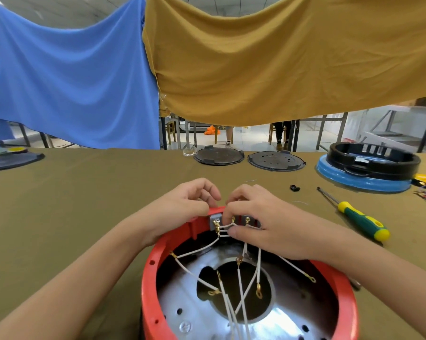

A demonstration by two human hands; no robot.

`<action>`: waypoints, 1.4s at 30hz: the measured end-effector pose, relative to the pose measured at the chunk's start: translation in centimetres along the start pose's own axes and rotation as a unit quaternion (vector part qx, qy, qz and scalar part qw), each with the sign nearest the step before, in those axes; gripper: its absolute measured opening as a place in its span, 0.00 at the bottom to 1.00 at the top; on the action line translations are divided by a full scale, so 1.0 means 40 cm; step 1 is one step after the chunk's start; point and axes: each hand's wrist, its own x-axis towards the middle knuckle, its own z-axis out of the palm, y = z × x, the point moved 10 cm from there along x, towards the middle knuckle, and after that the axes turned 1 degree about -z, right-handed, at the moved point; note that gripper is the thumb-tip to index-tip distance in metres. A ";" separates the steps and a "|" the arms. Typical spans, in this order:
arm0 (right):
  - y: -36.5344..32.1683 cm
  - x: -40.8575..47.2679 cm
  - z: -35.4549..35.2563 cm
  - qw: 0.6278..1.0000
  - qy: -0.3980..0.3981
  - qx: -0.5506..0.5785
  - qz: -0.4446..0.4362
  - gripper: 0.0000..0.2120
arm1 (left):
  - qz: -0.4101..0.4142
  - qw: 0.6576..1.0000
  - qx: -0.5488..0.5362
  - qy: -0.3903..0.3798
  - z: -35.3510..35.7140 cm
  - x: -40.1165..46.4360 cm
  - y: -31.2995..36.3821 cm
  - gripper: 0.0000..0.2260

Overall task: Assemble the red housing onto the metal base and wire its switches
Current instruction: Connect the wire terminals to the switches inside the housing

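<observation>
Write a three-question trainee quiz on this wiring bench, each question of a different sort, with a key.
1. True or false: the screwdriver lies on the table, held by neither hand.
2. Multiple choice: where do both hands work? A) at the red housing's far rim, by the switch block; B) at the black ring on the blue base; C) at the two dark round plates.
3. Fill in: the white wires inside the housing end in ____-coloured terminals.

Key: 1 true. 2 A: the left hand grips the rim, and the right hand pinches wires at the switch terminals. 3 gold.
</observation>
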 end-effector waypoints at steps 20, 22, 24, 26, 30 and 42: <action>0.023 0.042 -0.019 0.995 0.048 0.075 0.054 0.09 | 0.054 0.997 -0.032 0.040 -0.040 0.022 -0.018 0.11; 0.018 0.042 -0.016 0.995 0.043 0.070 0.048 0.07 | 0.056 0.997 -0.032 0.041 -0.037 0.023 -0.015 0.11; 0.017 0.043 -0.013 0.996 0.042 0.067 0.046 0.07 | 0.057 0.997 -0.034 0.041 -0.035 0.024 -0.013 0.11; 0.019 0.043 -0.014 0.995 0.050 0.069 0.045 0.07 | 0.056 0.997 -0.031 0.042 -0.033 0.024 -0.012 0.11; 0.025 0.043 -0.011 0.995 0.053 0.074 0.052 0.08 | 0.060 0.997 -0.021 0.045 -0.035 0.023 -0.008 0.10; 0.017 0.051 -0.010 0.995 0.061 0.061 0.049 0.09 | 0.065 0.996 0.002 0.059 -0.041 0.022 -0.005 0.11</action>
